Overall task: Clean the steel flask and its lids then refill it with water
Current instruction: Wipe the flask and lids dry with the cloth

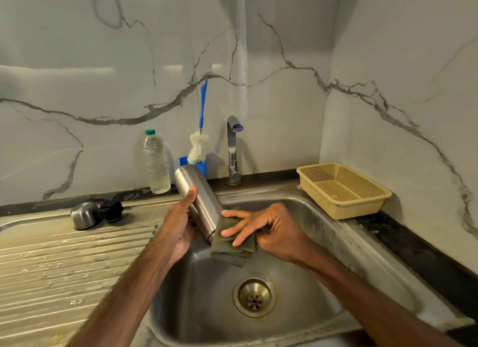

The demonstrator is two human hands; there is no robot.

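Wiping stage, we judge: steel flask (198,204) sits tilted over the sink (336,243), above its left half, upper end toward the sink's back rim, lower end down against a dark green cloth (232,245). Left hand (178,227) grips the flask mid-body, thumb across the front and fingers wrapped behind. Right hand (271,230) holds the cloth, fingers stretched out over it; the thumb seems to pinch it from under. The cloth touches the flask's lower end. We cannot tell whether that end is the mouth.

Both lids are off: steel lid (84,215) and black lid (111,210) sit touching on the wet surface left of the sink. We cannot tell if they are washed.

Tap (233,150) behind the sink shows no stream. Bottle brush (199,144) stands in its blue holder just left of the tap. Plastic bottle (156,163) of water stands farther left of the sink's back rim.

Left, by our judgement: finish the flask body, inside scrub maybe, lids, rinse, refill, recap. Early to middle of the task.
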